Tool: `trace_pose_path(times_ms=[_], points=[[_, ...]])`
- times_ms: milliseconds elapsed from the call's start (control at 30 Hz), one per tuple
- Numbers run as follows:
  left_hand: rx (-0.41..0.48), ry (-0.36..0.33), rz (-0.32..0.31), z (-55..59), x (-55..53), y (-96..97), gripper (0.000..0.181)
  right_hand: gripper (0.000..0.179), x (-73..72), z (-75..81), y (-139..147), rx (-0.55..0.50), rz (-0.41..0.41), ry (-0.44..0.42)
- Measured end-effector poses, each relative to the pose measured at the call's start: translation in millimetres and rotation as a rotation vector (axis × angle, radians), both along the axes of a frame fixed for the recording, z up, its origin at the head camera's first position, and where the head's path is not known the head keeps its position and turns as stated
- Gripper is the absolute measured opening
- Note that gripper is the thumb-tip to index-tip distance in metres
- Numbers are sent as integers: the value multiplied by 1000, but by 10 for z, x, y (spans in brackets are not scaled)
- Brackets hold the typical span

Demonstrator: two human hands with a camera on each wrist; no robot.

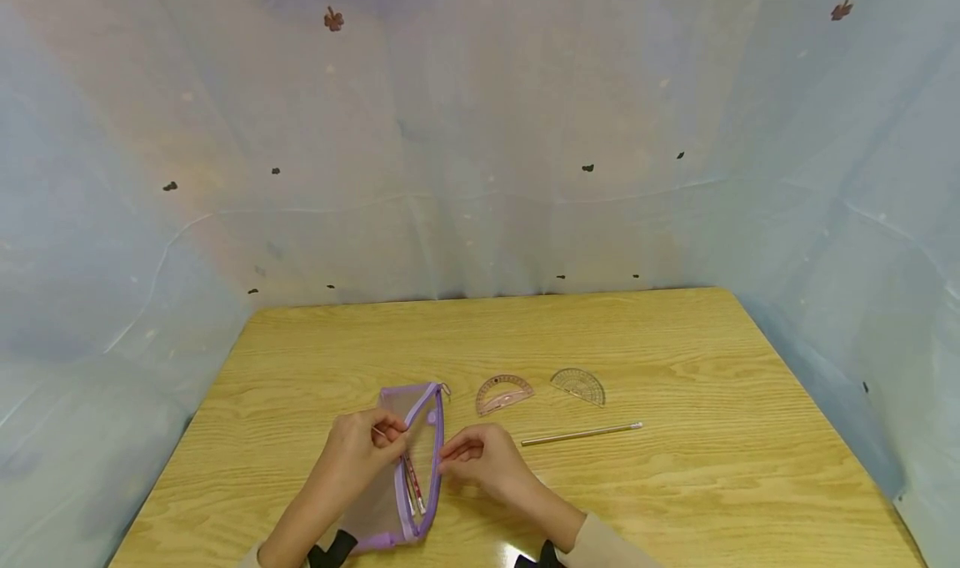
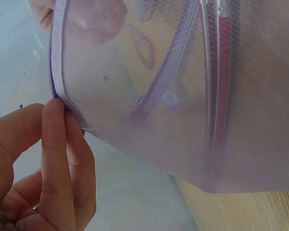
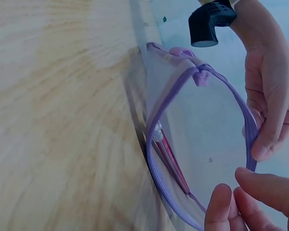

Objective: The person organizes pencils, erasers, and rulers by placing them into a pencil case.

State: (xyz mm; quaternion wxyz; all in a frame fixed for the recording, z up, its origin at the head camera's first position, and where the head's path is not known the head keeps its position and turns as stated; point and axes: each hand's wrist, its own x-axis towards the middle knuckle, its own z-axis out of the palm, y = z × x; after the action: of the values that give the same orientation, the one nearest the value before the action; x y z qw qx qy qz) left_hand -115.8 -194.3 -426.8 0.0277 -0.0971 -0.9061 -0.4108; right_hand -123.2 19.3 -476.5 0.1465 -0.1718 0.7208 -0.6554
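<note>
A purple mesh pencil pouch (image 1: 375,501) with a zip gapes at the table's left front. My left hand (image 1: 356,447) pinches one zip edge (image 2: 58,62) between thumb and fingers. Close by the opposite zip edge is my right hand (image 1: 487,459), its thumb and fingertips (image 3: 221,197) apart with nothing visible between them. Whether it touches that edge is unclear. Inside the pouch lie a red patterned pencil (image 1: 415,483) and another slim stick beside it. Both also show through the mesh (image 2: 260,120) in the left wrist view.
Right of the pouch, a pink protractor (image 1: 504,401) and a clear protractor (image 1: 577,384) lie flat on the wooden table (image 1: 712,468). A gold pencil (image 1: 581,434) with a white end lies in front of them. Patterned curtains (image 1: 480,176) surround the table.
</note>
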Motion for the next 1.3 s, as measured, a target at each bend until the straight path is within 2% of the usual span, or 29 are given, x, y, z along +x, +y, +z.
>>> trace_pose_path(times_ms=[333, 567, 733, 1033, 1300], points=[[8, -11, 12, -6, 5, 0, 9, 15, -36, 9, 76, -19, -26, -26], [1, -1, 9, -11, 4, 3, 9, 17, -67, 19, 132, 7, -54, -53], [6, -2, 3, -6, 4, 4, 8, 16, -96, -2, 176, 25, -47, -42], [13, -12, 0, -10, 4, 16, 8, 22, -105, 66, 279, 4, -43, -37], [8, 7, -4, -33, -4, 22, 8, 23, -134, 78, 368, 12, -38, -24]])
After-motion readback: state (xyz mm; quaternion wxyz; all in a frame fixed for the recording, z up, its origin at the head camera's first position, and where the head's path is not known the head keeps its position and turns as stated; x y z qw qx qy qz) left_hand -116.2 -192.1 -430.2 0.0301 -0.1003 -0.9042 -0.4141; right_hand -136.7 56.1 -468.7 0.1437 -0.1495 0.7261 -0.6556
